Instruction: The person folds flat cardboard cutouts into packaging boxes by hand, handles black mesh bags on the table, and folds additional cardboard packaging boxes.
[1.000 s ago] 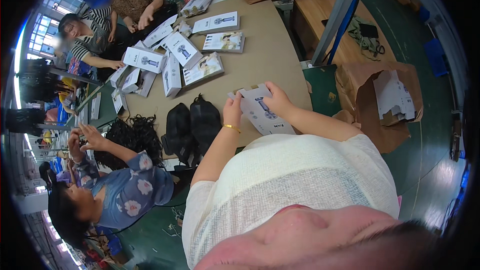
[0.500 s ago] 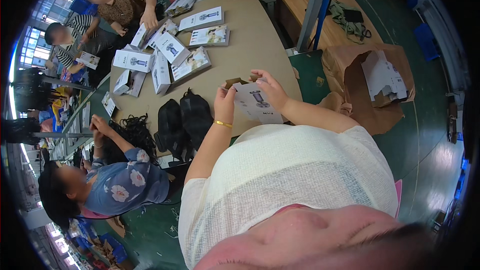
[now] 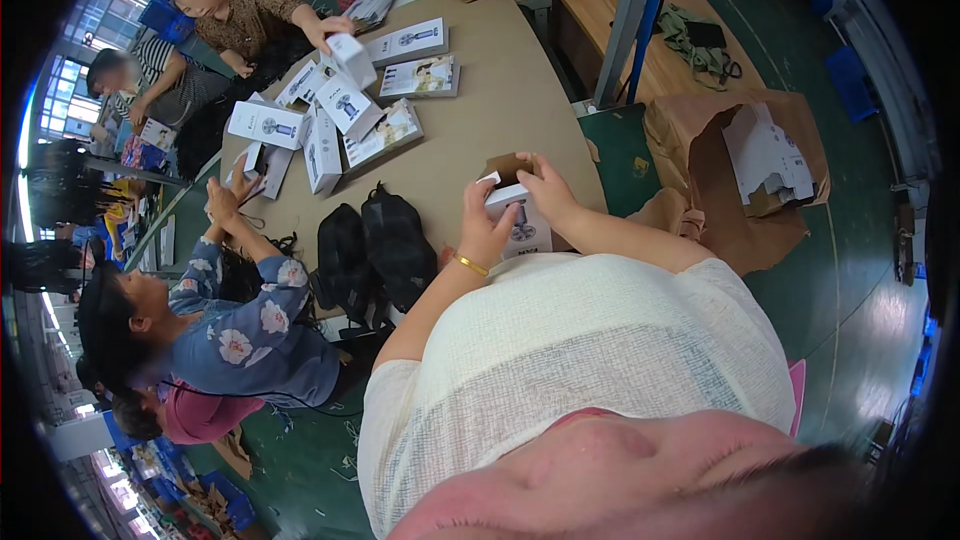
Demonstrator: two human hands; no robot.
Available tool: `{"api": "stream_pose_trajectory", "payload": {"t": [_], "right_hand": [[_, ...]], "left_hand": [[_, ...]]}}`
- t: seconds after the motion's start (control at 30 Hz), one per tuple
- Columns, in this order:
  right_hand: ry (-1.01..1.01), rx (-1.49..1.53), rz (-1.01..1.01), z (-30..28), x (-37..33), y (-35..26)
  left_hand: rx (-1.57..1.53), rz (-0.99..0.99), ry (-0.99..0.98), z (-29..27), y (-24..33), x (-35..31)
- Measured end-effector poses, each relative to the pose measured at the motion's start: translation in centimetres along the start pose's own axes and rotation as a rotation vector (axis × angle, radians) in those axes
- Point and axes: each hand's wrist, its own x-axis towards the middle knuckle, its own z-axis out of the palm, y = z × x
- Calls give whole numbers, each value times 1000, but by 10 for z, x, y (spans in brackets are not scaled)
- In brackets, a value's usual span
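Observation:
A small white carton [image 3: 530,237] with a printed fan picture is held upright in front of my chest, at the near edge of the table. Its top end is open, and brown inner flaps show there. My left hand [image 3: 488,225] grips the carton's left side, with the thumb across its front. On the upper right edge, beside the open flaps, the fingers of my right hand [image 3: 548,190] are closed. Two black pouches [image 3: 392,245] lie on the table to the left of my left hand.
Several white printed boxes [image 3: 345,105] lie piled on the brown tabletop [image 3: 490,70]. A co-worker in a floral shirt [image 3: 240,340] reaches in at the left; others sit beyond. At right, a large brown paper bag [image 3: 690,140] holds flat white cartons [image 3: 765,155], near a metal post [image 3: 625,30].
The carton has gone from flatter to squared out, its open end facing up. My left hand has moved right. A far co-worker has lifted a box; the floral-shirted one has reached toward the pile.

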Motion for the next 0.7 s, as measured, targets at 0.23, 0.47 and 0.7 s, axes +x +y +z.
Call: {"api": "stream_pose_trajectory", "payload": {"t": [0.23, 0.47, 0.7], "right_hand": [[-345, 113, 379, -32, 14, -17], [-606, -450, 205, -22, -6, -68], [-418, -446, 43, -28, -6, -32]], "left_hand": [[25, -16, -119, -22, 0, 2], [-326, 16, -69, -6, -13, -9], [50, 146, -95, -13, 15, -2]]}}
